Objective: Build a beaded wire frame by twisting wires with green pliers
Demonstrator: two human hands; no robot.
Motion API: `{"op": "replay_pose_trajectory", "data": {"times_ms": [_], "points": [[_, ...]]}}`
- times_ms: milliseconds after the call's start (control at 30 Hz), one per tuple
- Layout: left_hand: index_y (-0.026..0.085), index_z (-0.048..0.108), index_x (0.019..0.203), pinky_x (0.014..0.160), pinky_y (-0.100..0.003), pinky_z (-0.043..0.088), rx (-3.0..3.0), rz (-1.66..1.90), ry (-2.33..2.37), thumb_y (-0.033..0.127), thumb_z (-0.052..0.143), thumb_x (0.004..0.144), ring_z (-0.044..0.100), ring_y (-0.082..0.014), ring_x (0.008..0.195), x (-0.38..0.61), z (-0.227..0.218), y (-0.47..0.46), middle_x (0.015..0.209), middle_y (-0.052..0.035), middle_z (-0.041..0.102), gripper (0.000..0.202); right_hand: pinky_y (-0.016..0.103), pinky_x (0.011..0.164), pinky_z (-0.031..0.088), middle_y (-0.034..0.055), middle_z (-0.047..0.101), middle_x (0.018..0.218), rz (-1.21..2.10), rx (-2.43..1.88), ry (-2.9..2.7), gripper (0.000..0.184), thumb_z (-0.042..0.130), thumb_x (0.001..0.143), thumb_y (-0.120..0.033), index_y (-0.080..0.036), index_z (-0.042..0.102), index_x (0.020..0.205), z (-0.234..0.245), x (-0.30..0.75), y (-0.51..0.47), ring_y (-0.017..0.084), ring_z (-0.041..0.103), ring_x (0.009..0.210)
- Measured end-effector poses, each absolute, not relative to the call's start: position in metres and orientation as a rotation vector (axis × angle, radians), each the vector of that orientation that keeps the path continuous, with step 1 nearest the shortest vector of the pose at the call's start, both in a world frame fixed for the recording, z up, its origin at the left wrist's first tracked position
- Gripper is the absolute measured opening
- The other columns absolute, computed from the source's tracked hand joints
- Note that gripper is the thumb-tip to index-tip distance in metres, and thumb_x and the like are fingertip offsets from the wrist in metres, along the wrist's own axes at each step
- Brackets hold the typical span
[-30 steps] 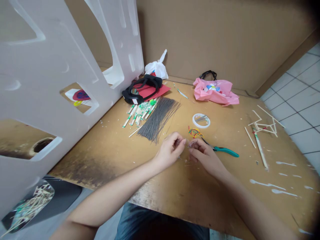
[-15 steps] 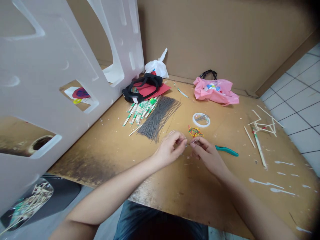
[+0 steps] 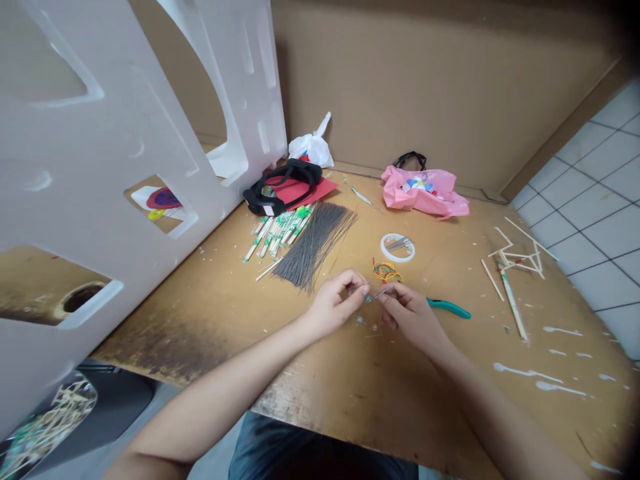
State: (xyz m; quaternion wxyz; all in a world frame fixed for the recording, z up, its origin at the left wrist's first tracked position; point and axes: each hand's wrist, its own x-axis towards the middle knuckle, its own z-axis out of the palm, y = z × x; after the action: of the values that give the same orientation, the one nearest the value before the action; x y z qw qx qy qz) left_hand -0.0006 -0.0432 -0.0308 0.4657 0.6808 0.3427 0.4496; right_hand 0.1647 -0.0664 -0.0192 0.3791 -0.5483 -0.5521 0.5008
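Note:
Over the middle of the table, my left hand (image 3: pixel 340 301) is closed in a pinch, its fingertips on something too small to make out. A tiny bluish clear piece (image 3: pixel 368 298) shows at those fingertips. Close by on the right, my right hand (image 3: pixel 411 315) pinches a short thin wire (image 3: pixel 382 291) between thumb and forefinger. Just beyond the hands lies a tangle of red, yellow and green rubber bands (image 3: pixel 386 271). Green-handled pliers (image 3: pixel 450 307) rest beside my right hand, their head hidden behind it. More small clear bits (image 3: pixel 360 321) lie below the fingers.
A bundle of grey wires (image 3: pixel 315 247) lies left of wrapped chopsticks' right edge; the chopsticks (image 3: pixel 273 233) sit under a black headset (image 3: pixel 285 187). A white ring (image 3: pixel 398 257) holds short wires. A pink bag (image 3: pixel 425 193) stands behind; a stick frame (image 3: pixel 520 261) lies right. A white plastic panel (image 3: pixel 115 147) rises left.
The view has shifted slightly. My hands stay pinched close together, and the bluish clear piece now shows at my left fingertips.

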Motion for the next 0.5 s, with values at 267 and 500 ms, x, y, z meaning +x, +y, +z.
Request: {"op": "replay_pose_trajectory", "data": {"times_ms": [267,500], "points": [[0.015,0.051,0.066,0.070,-0.026,0.043,1.823,1.253,0.800,0.025,0.059,0.082,0.054,-0.0138,0.084,0.0004,-0.0359,-0.0421,0.098,-0.0077,0.055,0.021,0.028,0.047,0.047,-0.0105,0.037,0.046,1.287,-1.366,-1.325,0.023,0.059,0.074,-0.043,-0.022,0.051,0.077,-0.0258,0.1645,-0.0647,0.009,0.037,0.041],[0.016,0.051,0.070,0.074,-0.027,0.045,1.850,1.277,0.696,0.022,0.055,0.086,0.059,-0.0141,0.086,-0.0005,-0.0324,-0.0427,0.095,-0.0078,0.063,0.018,0.027,0.045,0.045,-0.0100,0.036,0.047,1.319,-1.329,-1.378,0.023,0.054,0.080,-0.045,-0.022,0.049,0.080,-0.0262,0.1645,-0.0670,0.009,0.038,0.041]]}}
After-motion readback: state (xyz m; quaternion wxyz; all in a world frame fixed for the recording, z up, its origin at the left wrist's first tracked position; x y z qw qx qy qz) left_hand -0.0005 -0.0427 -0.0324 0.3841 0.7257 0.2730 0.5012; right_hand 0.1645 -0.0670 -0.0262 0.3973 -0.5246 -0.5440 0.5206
